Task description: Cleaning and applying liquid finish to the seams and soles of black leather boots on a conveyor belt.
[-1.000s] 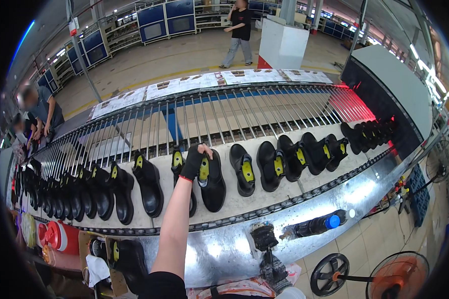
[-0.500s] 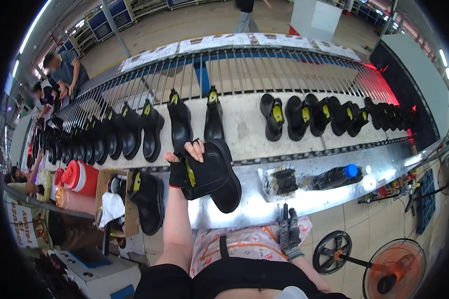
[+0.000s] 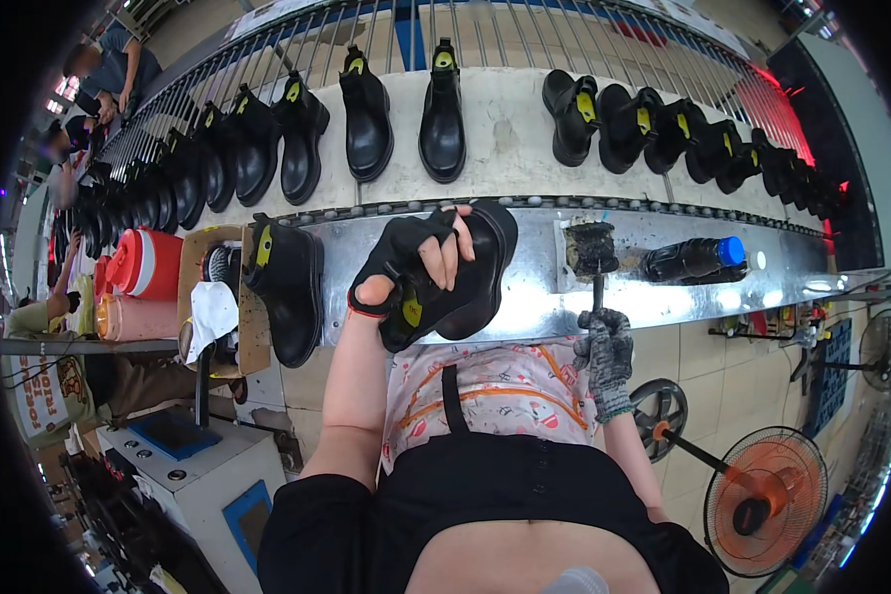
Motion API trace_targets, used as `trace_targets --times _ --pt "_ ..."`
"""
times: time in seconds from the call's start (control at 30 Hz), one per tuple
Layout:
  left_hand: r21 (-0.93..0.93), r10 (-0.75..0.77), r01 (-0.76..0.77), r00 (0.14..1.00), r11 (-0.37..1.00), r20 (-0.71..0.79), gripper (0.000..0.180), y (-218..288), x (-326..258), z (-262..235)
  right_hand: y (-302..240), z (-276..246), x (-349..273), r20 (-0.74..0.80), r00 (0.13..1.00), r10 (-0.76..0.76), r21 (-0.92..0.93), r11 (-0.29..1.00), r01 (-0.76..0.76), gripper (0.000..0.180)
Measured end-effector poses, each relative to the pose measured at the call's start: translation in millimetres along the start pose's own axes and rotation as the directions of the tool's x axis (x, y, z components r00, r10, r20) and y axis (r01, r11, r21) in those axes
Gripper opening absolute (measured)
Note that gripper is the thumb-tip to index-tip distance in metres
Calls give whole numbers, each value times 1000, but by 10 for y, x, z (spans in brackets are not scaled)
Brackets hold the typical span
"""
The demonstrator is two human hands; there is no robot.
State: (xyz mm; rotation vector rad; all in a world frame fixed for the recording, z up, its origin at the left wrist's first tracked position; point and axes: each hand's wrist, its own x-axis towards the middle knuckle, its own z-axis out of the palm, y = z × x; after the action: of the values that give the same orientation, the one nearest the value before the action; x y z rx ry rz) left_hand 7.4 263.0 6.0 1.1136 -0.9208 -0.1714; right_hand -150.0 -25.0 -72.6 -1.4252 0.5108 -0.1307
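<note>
My left hand [image 3: 421, 259], in a black fingerless glove, is closed on a black ankle boot [image 3: 481, 272] over the metal bench. The boot is tilted, its yellow-lined opening toward me and its sole edge to the right. In a grey, black-stained glove, my right hand [image 3: 607, 358] grips a thin dark-handled tool, probably a brush [image 3: 598, 291]. Its far end meets a blackened pad [image 3: 592, 246] on a stained sheet, so the tip cannot be made out. Another black boot [image 3: 292, 292] stands left of my left hand, beside a cardboard box [image 3: 257, 332].
Beyond the bench [image 3: 535, 282], a pale conveyor belt [image 3: 505, 129] carries rows of black boots [image 3: 368, 124]. A dark bottle [image 3: 683, 260] with a blue cap lies to the right. Red jugs [image 3: 147, 262] stand left; an orange fan [image 3: 767, 500] is at lower right.
The view has tilted down, so bench and boots sit higher. My left hand has turned the held boot. My right hand has brought the brush forward to the blackened pad.
</note>
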Motion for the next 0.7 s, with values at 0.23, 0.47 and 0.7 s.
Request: trace_targets --times 0.23,0.47,0.7 --pt "-44 6 -1 995 999 104 88 -26 46 139 -1041 86 -64 534 838 112 227 936 -269 56" --pt "-6 -57 57 994 998 95 88 72 93 197 -1564 203 -58 832 542 -121 -384 579 719 51" --pt "-28 -21 25 993 999 114 87 50 65 166 -1581 264 -84 869 478 -123 -382 445 810 53"
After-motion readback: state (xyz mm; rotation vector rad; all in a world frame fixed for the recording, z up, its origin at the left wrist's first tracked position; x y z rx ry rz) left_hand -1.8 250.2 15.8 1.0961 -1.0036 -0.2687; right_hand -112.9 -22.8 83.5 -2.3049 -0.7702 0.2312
